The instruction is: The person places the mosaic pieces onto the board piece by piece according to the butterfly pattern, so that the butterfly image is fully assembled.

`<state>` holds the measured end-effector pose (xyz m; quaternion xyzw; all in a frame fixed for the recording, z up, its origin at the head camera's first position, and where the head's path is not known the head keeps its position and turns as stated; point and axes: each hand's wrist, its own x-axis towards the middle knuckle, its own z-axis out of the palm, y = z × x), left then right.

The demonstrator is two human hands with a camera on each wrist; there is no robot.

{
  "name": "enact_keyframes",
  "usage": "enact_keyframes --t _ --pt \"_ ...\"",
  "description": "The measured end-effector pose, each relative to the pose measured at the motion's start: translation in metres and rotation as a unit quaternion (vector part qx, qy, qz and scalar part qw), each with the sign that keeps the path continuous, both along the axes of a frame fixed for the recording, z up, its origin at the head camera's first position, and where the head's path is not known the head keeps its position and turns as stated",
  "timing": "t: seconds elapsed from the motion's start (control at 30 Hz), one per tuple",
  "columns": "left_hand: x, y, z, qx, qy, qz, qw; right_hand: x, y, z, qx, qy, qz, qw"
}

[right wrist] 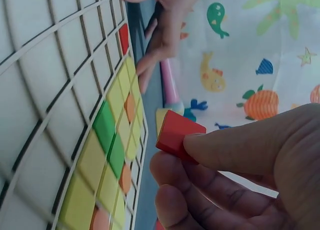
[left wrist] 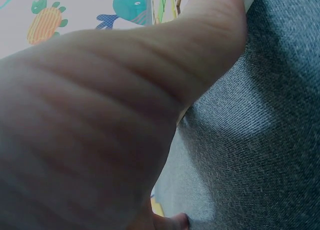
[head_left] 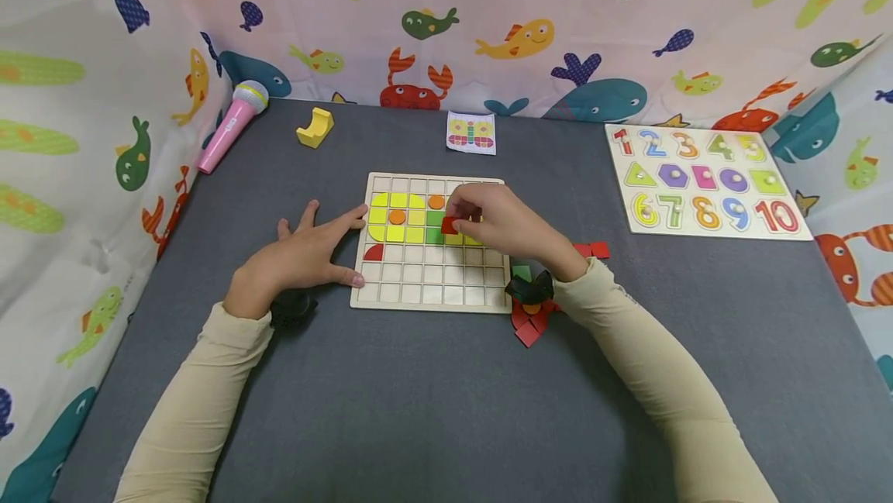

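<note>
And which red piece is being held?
The red tile pinched in the right hand; the curved red piece sits in the board, and the loose red pieces lie beside it.

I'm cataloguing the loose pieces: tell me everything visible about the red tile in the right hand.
The red tile is small, flat and squarish, with a smooth, plain face, straight edges and visible thickness; it looks like painted wood or plastic. The right hand pinches it, the thumb covering part of one side. It is held tilted, raised off the grid board.
</note>
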<state>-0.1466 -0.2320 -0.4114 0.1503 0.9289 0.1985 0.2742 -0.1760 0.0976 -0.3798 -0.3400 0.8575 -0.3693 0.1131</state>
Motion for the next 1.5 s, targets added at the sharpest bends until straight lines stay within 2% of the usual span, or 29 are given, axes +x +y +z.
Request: enact_keyframes --t 0.33,0.67,0.97,1.3,1.5 --pt "-0.001 0.001 0.001 -0.007 -0.001 -0.002 1.0 0.0 -0.04 -0.008 0.0 -0.008 0.018 1.0" --pt "0.0 0.0 0.002 -0.002 0.008 -0.006 1.0 0.003 -0.069 -0.023 0.023 -0.003 0.058 0.998" --pt "0.0 -0.001 0.0 -0.004 0.016 -0.008 0.9998 0.006 -0.08 -0.03 0.031 0.006 0.068 0.997" --pt "0.0 0.0 0.0 -0.001 0.015 -0.011 0.9998 0.009 -0.083 -0.033 0.039 0.02 0.062 0.997" --pt "0.001 0.0 0.0 -0.002 0.019 -0.015 0.9997 0.013 -0.087 -0.034 0.049 0.049 0.058 0.996"
